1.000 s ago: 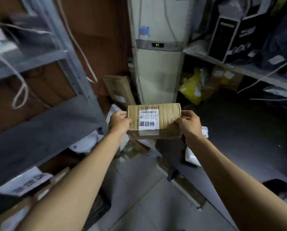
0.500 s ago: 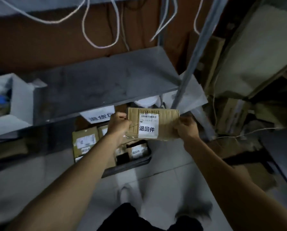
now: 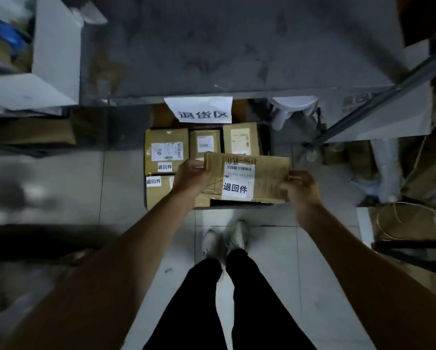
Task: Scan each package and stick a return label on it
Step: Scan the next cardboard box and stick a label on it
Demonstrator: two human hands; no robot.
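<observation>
One parcel [image 3: 262, 180], long axis left-right, label [image 3: 235, 187] up, held over a bin [image 3: 267, 137] of four boxes [image 3: 166, 150]; left hand [image 3: 190, 176] and right hand [image 3: 300, 189] each grip an end

the held package [image 3: 267, 178] hides the bin's [image 3: 267, 137] right side; shoes [image 3: 227, 238] blurred.

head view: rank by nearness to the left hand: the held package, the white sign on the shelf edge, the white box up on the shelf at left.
1. held package: gripped by the left hand at its left end.
2. white sign: above the hand, on the shelf edge.
3. white box: far upper left, on the shelf.
</observation>
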